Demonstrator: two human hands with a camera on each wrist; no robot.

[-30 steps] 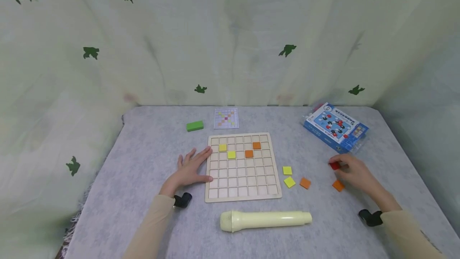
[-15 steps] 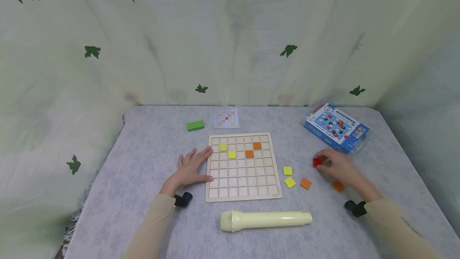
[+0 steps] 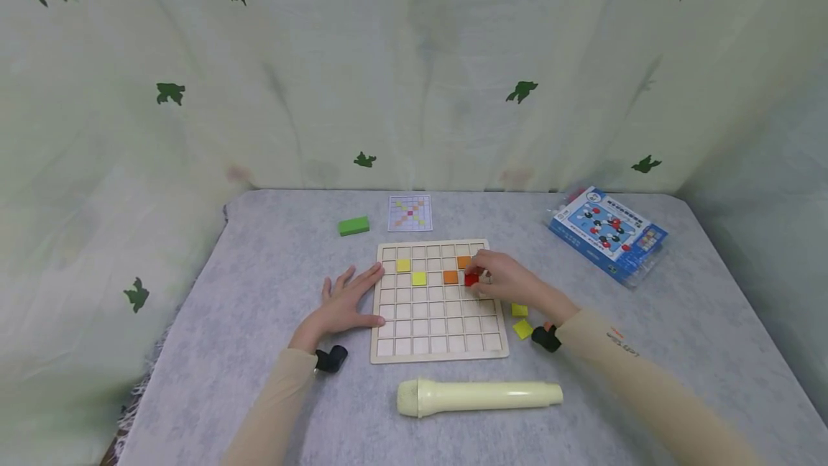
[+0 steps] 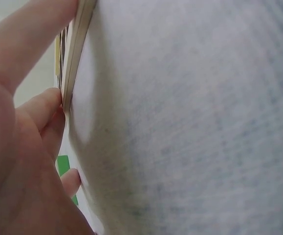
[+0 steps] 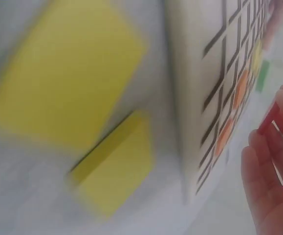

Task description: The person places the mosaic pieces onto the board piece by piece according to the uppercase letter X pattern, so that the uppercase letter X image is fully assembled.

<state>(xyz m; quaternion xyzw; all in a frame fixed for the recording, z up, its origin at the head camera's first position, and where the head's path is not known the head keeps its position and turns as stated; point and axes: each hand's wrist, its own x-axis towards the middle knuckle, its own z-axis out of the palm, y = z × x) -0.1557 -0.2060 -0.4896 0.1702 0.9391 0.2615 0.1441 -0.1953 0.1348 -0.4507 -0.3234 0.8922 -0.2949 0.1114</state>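
Note:
A pale wooden grid board (image 3: 420, 326) lies flat on the cloth-covered table. Two yellow tiles and two orange tiles, among them one yellow tile (image 3: 404, 265) and one orange tile (image 3: 450, 277), sit in its upper cells. My left hand (image 3: 339, 308) rests with spread, straight fingers against the board's left edge, thumb and fingertips touching it. Over the board's upper right part, my right hand (image 3: 511, 280) pinches a red tile (image 3: 471, 280) between thumb and fingers. In the right wrist view that red tile (image 5: 269, 117) is held above the grid, apart from it.
Two loose yellow tiles (image 3: 522, 329) lie right of the board, with an orange one mostly hidden by the right wrist's camera. A cream microphone-shaped object (image 3: 479, 395) lies in front. Behind are a green block (image 3: 353, 226), a patterned card (image 3: 410, 213) and a blue box (image 3: 608, 232).
My right hand has carried the red tile leftward from beside the blue box to over the board. The left hand has stayed at the board's edge.

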